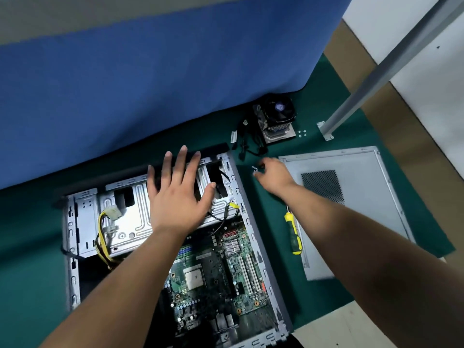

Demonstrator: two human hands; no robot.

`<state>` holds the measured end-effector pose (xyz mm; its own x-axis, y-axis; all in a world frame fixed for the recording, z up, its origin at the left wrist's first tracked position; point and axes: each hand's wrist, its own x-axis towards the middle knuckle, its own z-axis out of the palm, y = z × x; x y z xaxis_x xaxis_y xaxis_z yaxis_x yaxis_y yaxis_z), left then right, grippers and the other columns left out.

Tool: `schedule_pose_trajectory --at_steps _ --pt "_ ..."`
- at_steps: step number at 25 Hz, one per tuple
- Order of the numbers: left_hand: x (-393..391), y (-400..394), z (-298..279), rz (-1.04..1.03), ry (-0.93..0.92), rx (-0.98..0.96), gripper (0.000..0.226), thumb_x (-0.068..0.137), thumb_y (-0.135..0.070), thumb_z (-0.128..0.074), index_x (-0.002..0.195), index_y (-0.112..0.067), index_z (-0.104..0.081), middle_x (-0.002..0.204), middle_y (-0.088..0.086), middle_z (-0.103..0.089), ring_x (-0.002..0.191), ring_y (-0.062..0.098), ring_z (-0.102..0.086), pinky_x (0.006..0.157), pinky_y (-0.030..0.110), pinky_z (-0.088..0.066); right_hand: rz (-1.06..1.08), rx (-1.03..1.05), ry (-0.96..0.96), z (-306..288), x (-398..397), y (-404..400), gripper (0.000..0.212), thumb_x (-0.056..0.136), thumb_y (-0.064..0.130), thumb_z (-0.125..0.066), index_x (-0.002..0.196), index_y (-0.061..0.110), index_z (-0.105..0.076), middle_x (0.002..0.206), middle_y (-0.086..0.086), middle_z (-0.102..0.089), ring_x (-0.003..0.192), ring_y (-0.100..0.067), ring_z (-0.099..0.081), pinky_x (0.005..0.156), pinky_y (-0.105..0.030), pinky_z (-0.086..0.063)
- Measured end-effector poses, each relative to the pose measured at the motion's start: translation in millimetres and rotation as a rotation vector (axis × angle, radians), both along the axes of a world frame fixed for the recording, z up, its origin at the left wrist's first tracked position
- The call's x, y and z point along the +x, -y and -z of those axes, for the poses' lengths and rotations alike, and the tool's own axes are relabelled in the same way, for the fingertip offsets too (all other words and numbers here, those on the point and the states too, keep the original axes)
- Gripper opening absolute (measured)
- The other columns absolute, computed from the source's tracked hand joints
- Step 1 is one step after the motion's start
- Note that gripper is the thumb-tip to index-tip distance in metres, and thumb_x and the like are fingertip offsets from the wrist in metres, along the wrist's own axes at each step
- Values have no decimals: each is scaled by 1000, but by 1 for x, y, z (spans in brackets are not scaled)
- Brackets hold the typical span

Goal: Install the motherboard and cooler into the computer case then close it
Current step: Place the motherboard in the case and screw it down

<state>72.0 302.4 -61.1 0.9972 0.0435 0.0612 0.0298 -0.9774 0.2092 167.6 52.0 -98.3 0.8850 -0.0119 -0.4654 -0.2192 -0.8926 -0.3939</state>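
Forearms fill the bottom of frame, both reaching forward. Left hand (179, 194) lies flat, fingers spread, on the drive cage of the computer case (72, 247), holding nothing. Motherboard (213, 272) sits inside the case, green, socket bare, screws not visibly in; the loose yellow cable (103, 237) could snag or get trapped under parts. Right hand (272, 175) reaches at the small screws (254, 169) on the green surface (30, 259); can't tell if it's pinching one, and a drop onto the board risks a short. Screwdriver (293, 234) lies idle just beside the side panel (364, 177). Cooler (276, 120) is still off, well apart.
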Motion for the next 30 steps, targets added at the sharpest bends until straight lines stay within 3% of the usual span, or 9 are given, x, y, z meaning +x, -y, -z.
schedule_pose_trajectory --at_steps 3,10,14,17,21,23,25,27,30 --pt "2 0 4 -2 12 9 70 99 -71 -24 162 -41 -13 171 -13 -8 159 18 0 125 54 3 45 -40 40 15 10 -10 40 97 27 -61 132 8 -58 135 -19 -51 121 -41 -54 104 -44 -47" --pt "1 0 2 -8 14 2 71 100 -71 -24 162 -39 -12 172 -13 -5 159 17 3 126 55 3 91 -129 116 20 11 -23 34 92 15 -54 124 15 -62 128 -19 -53 117 -39 -53 90 -36 -47" --pt "1 -1 5 0 22 8 70 100 -72 -23 162 -40 -13 172 -12 -7 159 18 2 125 55 3 81 -142 120 12 7 -28 33 91 14 -51 122 15 -63 128 -18 -54 116 -39 -53 91 -38 -47" --pt "3 -1 6 6 22 15 72 98 -74 -23 162 -40 -14 171 -12 -9 159 18 1 125 55 3 95 -55 168 -2 -7 -25 24 93 16 -50 110 17 -66 115 -13 -63 105 -35 -60 89 -39 -52" --pt "0 -1 -9 20 -50 -24 74 97 -76 -20 161 -40 -16 171 -11 -9 159 17 2 125 54 6 311 192 230 -40 -50 -15 8 89 22 -59 86 26 -65 75 11 -69 75 -9 -65 61 -21 -46" --pt "-1 -3 -22 33 -105 -129 69 99 -72 -26 160 -41 -24 171 -11 -9 158 14 3 125 51 10 388 301 263 -63 -73 -12 9 86 23 -65 80 29 -66 64 17 -64 62 3 -59 57 -19 -40" --pt "-4 -2 -35 1 -148 -317 57 102 -61 -41 155 -38 -38 170 -10 -16 158 13 -1 126 46 12 413 410 276 -83 -95 -13 11 85 22 -69 78 31 -69 62 19 -64 58 4 -57 60 -18 -42" --pt "-20 7 -51 -57 -124 -567 42 104 -48 -50 142 -32 -56 160 -8 -41 153 16 -22 125 44 -6 415 521 262 -99 -120 -18 14 85 20 -72 80 32 -73 71 17 -70 66 0 -62 67 -19 -50" --pt "-67 35 -72 -25 -146 -897 27 103 -39 -57 126 -29 -66 126 -9 -65 117 7 -56 101 33 -47 403 695 200 -114 -156 -28 17 91 14 -73 86 30 -77 80 9 -76 75 -10 -68 79 -26 -58"
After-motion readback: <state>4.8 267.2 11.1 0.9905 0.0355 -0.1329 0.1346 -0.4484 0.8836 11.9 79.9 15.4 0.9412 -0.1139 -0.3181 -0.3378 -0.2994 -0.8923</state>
